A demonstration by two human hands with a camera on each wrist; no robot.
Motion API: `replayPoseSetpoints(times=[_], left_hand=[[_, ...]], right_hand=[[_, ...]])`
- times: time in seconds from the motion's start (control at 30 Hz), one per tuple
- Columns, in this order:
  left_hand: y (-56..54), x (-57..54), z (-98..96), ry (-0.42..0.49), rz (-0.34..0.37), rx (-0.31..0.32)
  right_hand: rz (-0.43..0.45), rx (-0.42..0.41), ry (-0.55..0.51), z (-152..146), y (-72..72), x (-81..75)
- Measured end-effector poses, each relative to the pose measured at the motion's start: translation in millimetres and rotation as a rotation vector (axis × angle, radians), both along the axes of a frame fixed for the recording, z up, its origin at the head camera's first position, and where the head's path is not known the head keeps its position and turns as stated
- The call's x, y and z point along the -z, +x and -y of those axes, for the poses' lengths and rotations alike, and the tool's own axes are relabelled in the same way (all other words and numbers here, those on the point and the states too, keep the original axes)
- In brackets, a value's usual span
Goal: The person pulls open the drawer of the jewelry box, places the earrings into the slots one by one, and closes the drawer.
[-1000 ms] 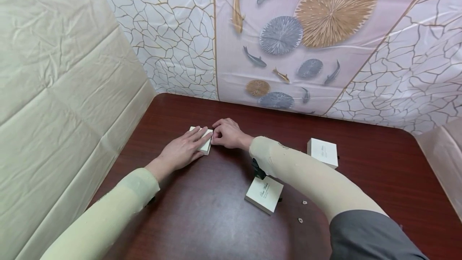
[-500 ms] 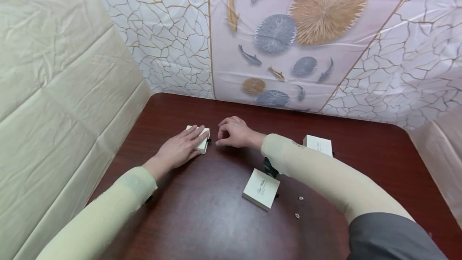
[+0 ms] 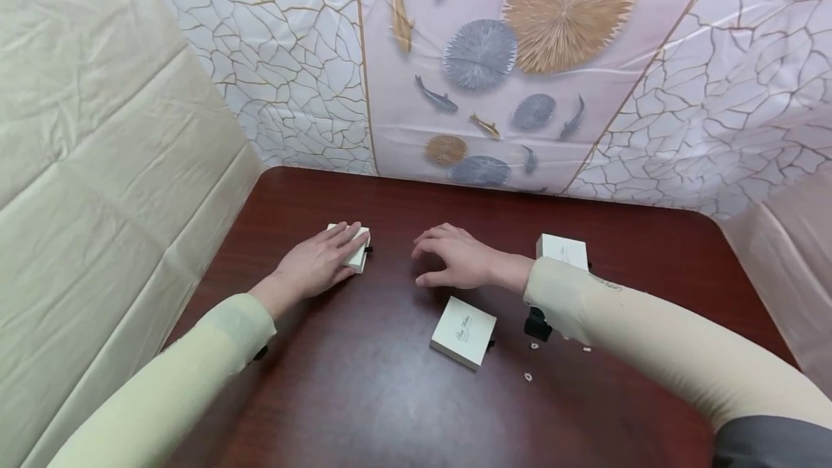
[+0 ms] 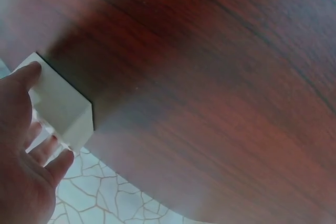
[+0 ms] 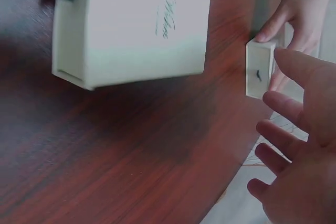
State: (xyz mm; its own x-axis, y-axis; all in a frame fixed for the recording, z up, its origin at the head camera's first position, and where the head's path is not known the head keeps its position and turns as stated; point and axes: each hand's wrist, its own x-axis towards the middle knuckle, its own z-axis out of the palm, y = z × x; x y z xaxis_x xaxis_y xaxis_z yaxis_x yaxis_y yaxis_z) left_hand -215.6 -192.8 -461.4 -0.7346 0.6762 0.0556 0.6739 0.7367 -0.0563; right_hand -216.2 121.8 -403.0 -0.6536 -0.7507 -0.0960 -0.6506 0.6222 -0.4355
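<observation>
At the far left of the table, my left hand [image 3: 312, 262] holds a small white drawer box [image 3: 359, 258], fingers over its top and the thumb at its near side. A short black pull tab [image 3: 369, 249] sticks out of the box's right end. In the left wrist view the box [image 4: 63, 98] lies between thumb and fingers. My right hand [image 3: 458, 258] hovers to the right of that box, apart from it, fingers loosely bent around nothing. Just nearer than this hand lies a second white box [image 3: 464, 331] with dark script lettering and a black tab.
A third white box [image 3: 562, 248] lies farther right, partly hidden behind the right sleeve [image 3: 624, 316]. Several tiny pale pieces [image 3: 528, 377] are scattered near that forearm. The dark red table [image 3: 364, 396] meets a patterned cloth backdrop [image 3: 299, 92] at the back.
My right hand has let go of the left box's tab end and moved right, its fingers spreading. The left hand stays on its box. The head view has shifted slightly.
</observation>
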Motion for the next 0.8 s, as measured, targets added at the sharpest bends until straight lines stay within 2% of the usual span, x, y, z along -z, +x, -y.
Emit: replayPoseSetpoints(times=[0.3, 0.5, 0.8], left_hand=[[3.3, -12.2, -3.0, -0.001, -0.007, 0.027], [8.5, -20.3, -9.5, 0.007, 0.025, 0.036], [24.0, -32.5, -21.8, -0.027, 0.073, 0.037]], right_hand=[[0.026, 0.057, -0.011, -19.7, 32.5, -3.9], [-0.084, 0.064, -0.005, -29.0, 56.6, 3.9], [-0.226, 0.041, 0.003, -40.2, 88.2, 16.7]])
